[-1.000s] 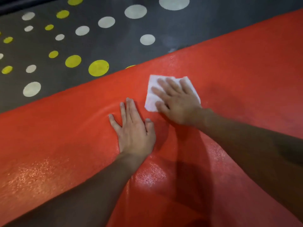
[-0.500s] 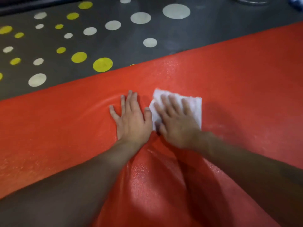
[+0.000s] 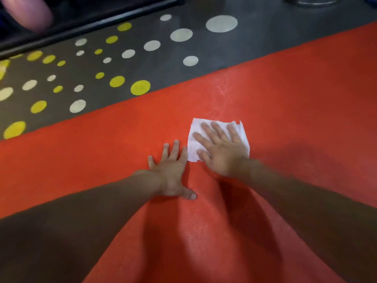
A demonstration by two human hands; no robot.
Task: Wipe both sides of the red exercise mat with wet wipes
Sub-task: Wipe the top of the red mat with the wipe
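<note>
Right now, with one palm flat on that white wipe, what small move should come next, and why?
Probably slide the right hand and the wet wipe under it sideways along the red mat, away from the left hand. That left hand lies flat beside the wipe, steadying the mat, and the stretch to the right looks duller than the glistening patch beyond the wipe.

Both hands lie flat on the mat [image 3: 285,99], side by side, the left hand [image 3: 173,172] just left of the right hand [image 3: 222,154] and a little nearer the person. Under the right hand lies the wipe [image 3: 194,154], poking out beyond its fingertips and on either side, its left edge just beside the left hand's fingers. The mat spreads left, right and back under both arms. Beyond the fingertips comes the floor [image 3: 155,68]; farther out, past the left hand, a rail [image 3: 91,20] crosses it
</note>
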